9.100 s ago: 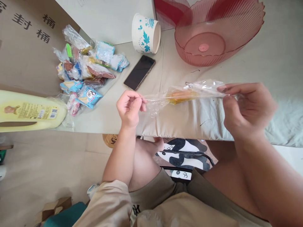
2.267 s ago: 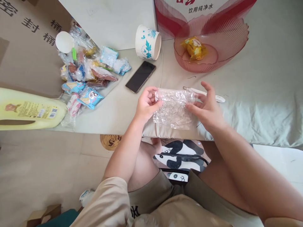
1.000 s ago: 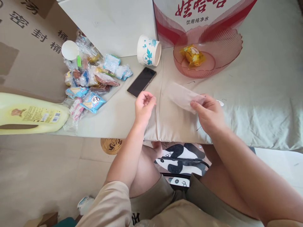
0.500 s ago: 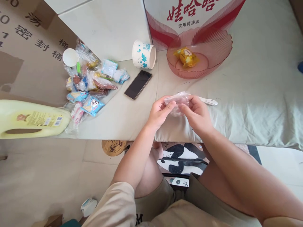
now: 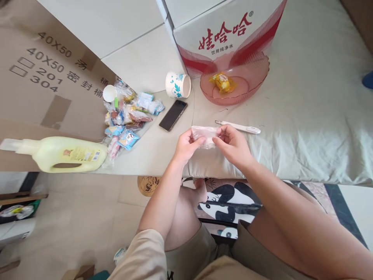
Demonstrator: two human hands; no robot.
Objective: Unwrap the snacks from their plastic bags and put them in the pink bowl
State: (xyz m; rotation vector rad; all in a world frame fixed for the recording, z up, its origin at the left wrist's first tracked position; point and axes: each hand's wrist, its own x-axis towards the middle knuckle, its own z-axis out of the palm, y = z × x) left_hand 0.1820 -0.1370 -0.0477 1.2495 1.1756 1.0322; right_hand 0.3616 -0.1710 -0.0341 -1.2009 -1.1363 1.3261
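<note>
Between my two hands is a crinkled clear plastic wrapper [image 5: 206, 134], held over the front part of the cloth-covered surface. My left hand [image 5: 187, 146] pinches its left end, thumb on top. On the other end, my right hand [image 5: 231, 144] grips with thumb and curled fingers. Whether anything lies inside the wrapper I cannot tell. Just behind my right hand a white slim-handled tool [image 5: 241, 127] with a narrow metal tip lies flat. Farther back, a pink ribbed plastic bowl [image 5: 247, 93] holds a yellow wrapped snack [image 5: 223, 83].
A phone [image 5: 173, 115] lies left of my hands, with a patterned paper cup [image 5: 178, 84] on its side behind it. A pile of wrapped snacks [image 5: 128, 116] and a yellow jug-like bottle [image 5: 70, 155] are farther left. A red-and-white carton [image 5: 227, 42] stands behind the bowl.
The view has shifted, showing more on the left. My hands have moved slightly toward me and the wrapper is stretched flatter between them. More of the white tool now shows.
</note>
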